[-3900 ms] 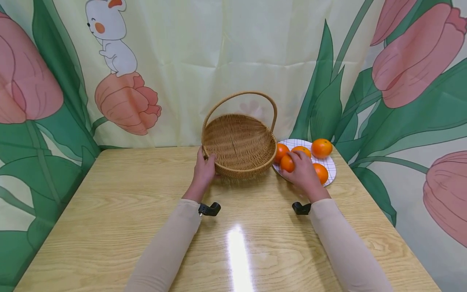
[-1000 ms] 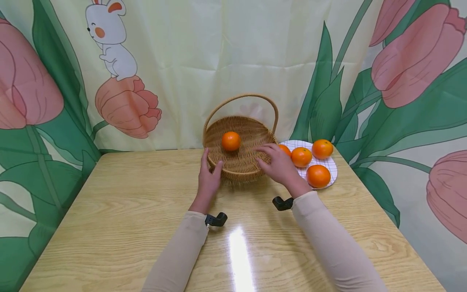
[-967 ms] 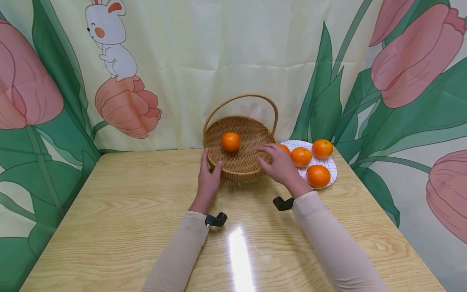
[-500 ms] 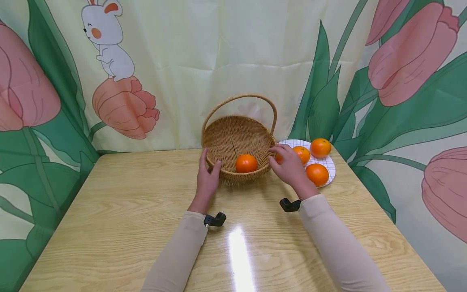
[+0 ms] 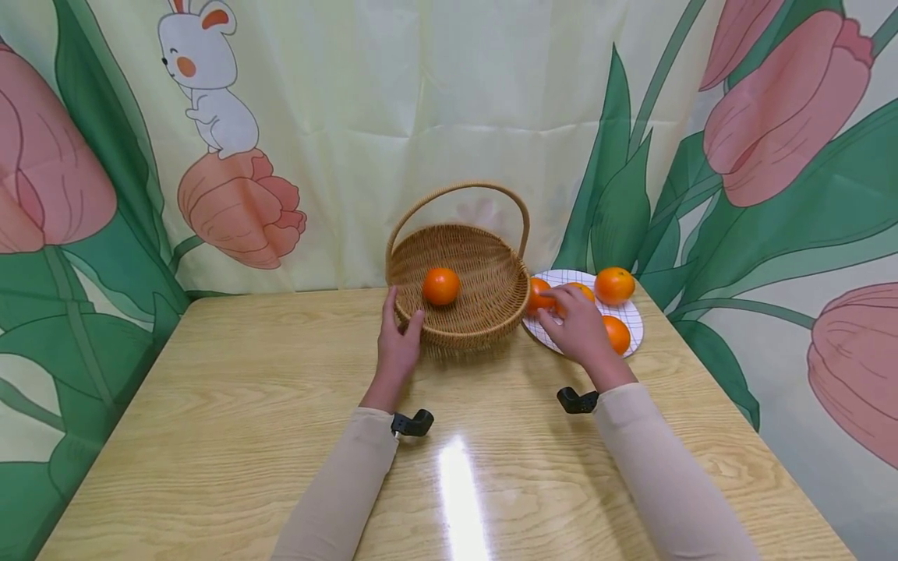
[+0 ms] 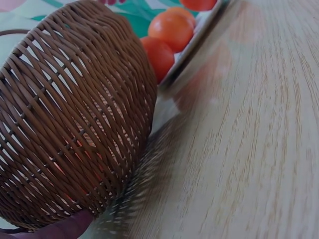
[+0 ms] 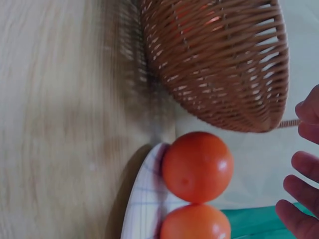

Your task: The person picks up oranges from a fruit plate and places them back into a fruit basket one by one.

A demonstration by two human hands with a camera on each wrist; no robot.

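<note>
A wicker basket (image 5: 484, 280) with a tall arched handle stands at the table's back, its bowl tilted toward me. Inside lies one orange (image 5: 440, 287), left of the middle. My left hand (image 5: 398, 347) touches the basket's front left side, thumb and fingers spread and fairly straight; in the left wrist view its thumb (image 6: 67, 226) lies along the weave. My right hand (image 5: 578, 327) is over the white checked plate (image 5: 543, 335), fingers loosely bent close above the oranges there. In the right wrist view those fingers (image 7: 301, 191) show apart from the nearest orange (image 7: 198, 167), with nothing between them.
The plate sits right against the basket's right side, near the table's right edge, with several oranges on it, one (image 5: 615, 286) at the back. A printed curtain (image 5: 351, 156) hangs right behind the table (image 5: 245, 413).
An orange taken by my right hand from the plate now lies in the basket. It has since rolled about, lately leftward. My right hand has moved from the basket's rim right over the plate.
</note>
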